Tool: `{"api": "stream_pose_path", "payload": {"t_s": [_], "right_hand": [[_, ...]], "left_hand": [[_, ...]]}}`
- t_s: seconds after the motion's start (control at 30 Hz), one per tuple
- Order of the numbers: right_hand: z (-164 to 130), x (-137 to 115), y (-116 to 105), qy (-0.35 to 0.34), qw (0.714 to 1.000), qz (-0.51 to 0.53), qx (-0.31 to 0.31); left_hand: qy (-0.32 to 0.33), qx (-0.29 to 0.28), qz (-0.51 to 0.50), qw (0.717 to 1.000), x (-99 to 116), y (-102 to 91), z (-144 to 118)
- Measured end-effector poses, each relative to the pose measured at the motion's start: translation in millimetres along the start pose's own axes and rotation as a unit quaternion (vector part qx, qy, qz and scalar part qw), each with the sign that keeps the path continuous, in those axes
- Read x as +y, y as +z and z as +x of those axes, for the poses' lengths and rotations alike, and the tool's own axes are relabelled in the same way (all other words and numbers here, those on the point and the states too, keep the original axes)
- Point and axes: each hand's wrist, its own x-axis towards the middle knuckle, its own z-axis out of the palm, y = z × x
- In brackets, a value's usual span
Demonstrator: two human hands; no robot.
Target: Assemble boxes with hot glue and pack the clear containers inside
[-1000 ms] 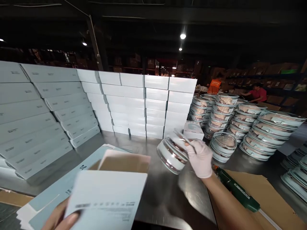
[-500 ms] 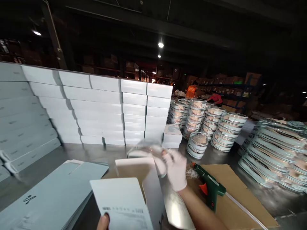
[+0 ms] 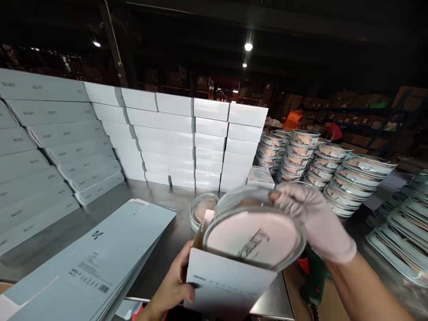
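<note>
Okay, we've got the left hand [image 3: 179, 285], bare, curled round the near left edge of an open white box [image 3: 230, 281], thumb on the printed front panel, fingers behind the side. Our right hand [image 3: 310, 218], in a white glove, has its fingers closed on the upper rim of a round glass dish [image 3: 254, 234]. It's motion-blurred, so we can't tell whether that is one dish or several together. The dish is tilted, its pale printed face toward us, lower edge inside the box mouth, most of it sticking out above.

Just behind the box, another dish [image 3: 202, 209] sits on the metal table [image 3: 143, 189]. Left of the box, we have a pile of flat cartons [image 3: 107, 254] lying on the table. Behind those, a wall of white boxes [image 3: 167, 138] runs along the back and down the left, with a small box [image 3: 261, 176] at its right end. Right of that, we see tall dish stacks [image 3: 361, 183]. A green glue gun [image 3: 314, 278] lies on a cardboard sheet [image 3: 334, 303], partly behind our right forearm. Farther off, we see a person in orange [image 3: 293, 120] and a person in red [image 3: 333, 130].
</note>
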Motion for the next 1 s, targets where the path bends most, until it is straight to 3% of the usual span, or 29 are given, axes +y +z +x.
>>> {"api": "stream_pose_path", "payload": {"t_s": [0.07, 0.17, 0.23, 0.33, 0.4, 0.5, 0.63, 0.7, 0.77, 0.87, 0.9, 1.0], "right_hand": [[-20, 11, 18, -0.016, 1.0, -0.011, -0.016], [-59, 47, 36, -0.036, 0.993, -0.001, 0.115], [-87, 72, 46, -0.008, 0.983, 0.047, 0.179], [-122, 96, 64, 0.05, 0.989, 0.085, 0.111], [-136, 102, 79, 0.061, 0.992, 0.089, 0.058], [-143, 99, 102, 0.041, 0.993, 0.091, 0.067], [-140, 89, 128, 0.103, 0.981, 0.067, 0.152], [-139, 87, 132, 0.144, 0.97, 0.092, 0.175], [-139, 91, 119, 0.147, 0.968, 0.118, 0.166], [-142, 107, 62, 0.191, 0.967, -0.024, 0.166], [-146, 114, 35, 0.24, 0.942, -0.132, 0.194], [-160, 138, -37, 0.368, 0.865, -0.247, 0.235]], "left_hand": [[0.007, -0.005, 0.0, 1.0, -4, -1.2, -3], [0.014, -0.008, -0.004, 1.0, -14, -5.9, -10], [0.022, -0.001, -0.008, 1.0, -22, -9.4, -15], [0.043, 0.021, -0.01, 0.999, -28, -10.2, -26], [0.092, 0.013, 0.003, 0.996, -24, -5.2, -33], [0.157, 0.032, 0.039, 0.986, -10, 10.2, -38], [0.11, 0.142, 0.042, 0.983, 10, 32.0, -35], [0.106, 0.167, 0.042, 0.979, 19, 36.0, -33], [0.075, 0.14, 0.102, 0.982, 29, 32.5, -31], [0.011, 0.073, 0.205, 0.976, 41, 16.3, -27], [0.002, 0.055, 0.214, 0.975, 43, 9.9, -26], [-0.024, 0.016, 0.21, 0.977, 45, -3.8, -22]]}}
